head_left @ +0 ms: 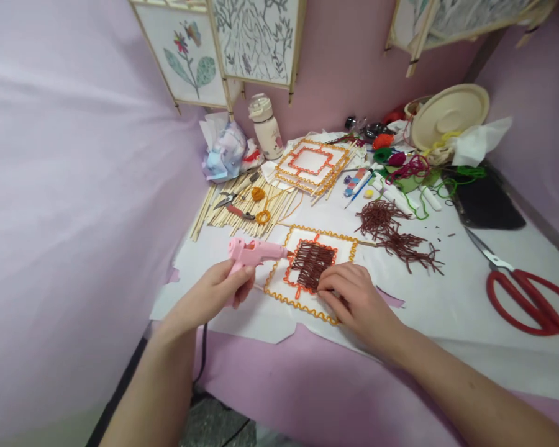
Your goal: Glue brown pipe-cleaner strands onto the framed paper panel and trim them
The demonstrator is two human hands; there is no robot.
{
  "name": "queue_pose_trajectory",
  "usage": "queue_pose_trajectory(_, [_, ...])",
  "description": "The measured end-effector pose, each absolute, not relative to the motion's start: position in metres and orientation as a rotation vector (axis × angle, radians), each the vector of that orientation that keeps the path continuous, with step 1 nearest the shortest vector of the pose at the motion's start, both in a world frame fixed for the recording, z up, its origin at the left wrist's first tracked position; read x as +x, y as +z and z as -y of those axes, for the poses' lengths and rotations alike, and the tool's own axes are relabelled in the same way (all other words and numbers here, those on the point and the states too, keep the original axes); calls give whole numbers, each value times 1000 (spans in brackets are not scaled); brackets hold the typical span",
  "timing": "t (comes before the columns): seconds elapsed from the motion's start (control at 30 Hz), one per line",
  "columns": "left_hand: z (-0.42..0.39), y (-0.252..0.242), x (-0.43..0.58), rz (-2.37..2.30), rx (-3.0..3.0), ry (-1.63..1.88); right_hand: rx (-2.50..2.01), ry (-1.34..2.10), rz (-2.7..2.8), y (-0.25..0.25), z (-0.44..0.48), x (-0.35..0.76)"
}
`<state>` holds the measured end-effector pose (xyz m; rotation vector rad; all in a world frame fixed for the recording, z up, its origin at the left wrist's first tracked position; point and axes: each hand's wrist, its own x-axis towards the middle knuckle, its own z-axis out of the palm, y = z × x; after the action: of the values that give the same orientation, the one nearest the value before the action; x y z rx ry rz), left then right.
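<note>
The person's left hand is clenching the ribbed pink handle of a hot glue gun, fingers curled around the grip, its slim metal nozzle pointing right, just beside a panel of white card. That rectangular panel is lying on a sheet of white paper, edged with crinkled orange-yellow cord, and inside it a stepped frame of red-orange cord is enclosing rows of fuzzy brown strands. The right hand is not grasping anything; its fingers are spread and pressing down on the panel's lower right area, close to the strands. A tangled heap of loose brown chenille strands is spreading out to the right. Behind, a stack of finished cord frames is resting on a mat of thin bamboo sticks, and large red-handled scissors are lying open at the right, their steel blades catching the light.
</note>
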<state>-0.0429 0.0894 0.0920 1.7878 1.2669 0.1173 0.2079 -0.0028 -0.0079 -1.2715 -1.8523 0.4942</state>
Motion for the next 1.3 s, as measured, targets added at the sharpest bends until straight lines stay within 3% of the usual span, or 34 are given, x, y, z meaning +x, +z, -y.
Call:
queue_pose_trajectory(0.23, [-92, 22, -46, -998, 1447, 488, -1503, 411, 1830, 10, -10, 192])
queue_pose_trajectory(0.53, [-87, 0, -43, -954, 1190, 1001, -1759, 242, 1935, 3, -39, 160])
queue_pose_trajectory(0.7, [-86, -1, -44, -1030, 1250, 1018, -1767, 97, 2026, 0, -40, 156])
queue_pose_trajectory(1.3, [-85, 1, -45, -1049, 1280, 958, -1766, 207, 2005, 0, -41, 158])
